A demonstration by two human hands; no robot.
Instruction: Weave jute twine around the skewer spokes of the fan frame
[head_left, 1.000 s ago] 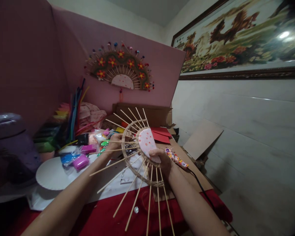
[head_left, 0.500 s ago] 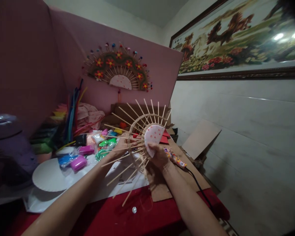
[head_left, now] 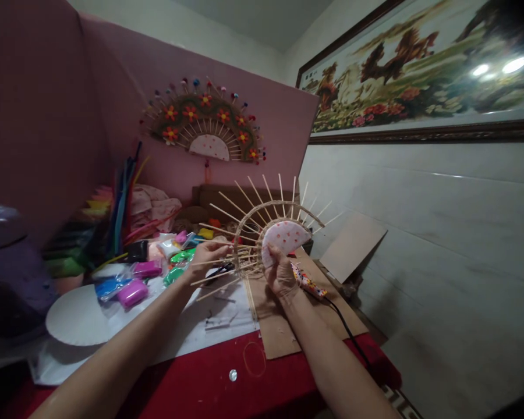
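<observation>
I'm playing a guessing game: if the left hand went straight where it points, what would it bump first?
Probably the twine arc of the stick fan, just beyond the left hand, though the depth is unclear.

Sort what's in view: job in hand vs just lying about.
Job: stick fan, gripped by right hand, left hand at its edge; possibly patterned corded tool.
Probably just lying about: white plate, magenta packets, pink cloth, leaning board.
</observation>
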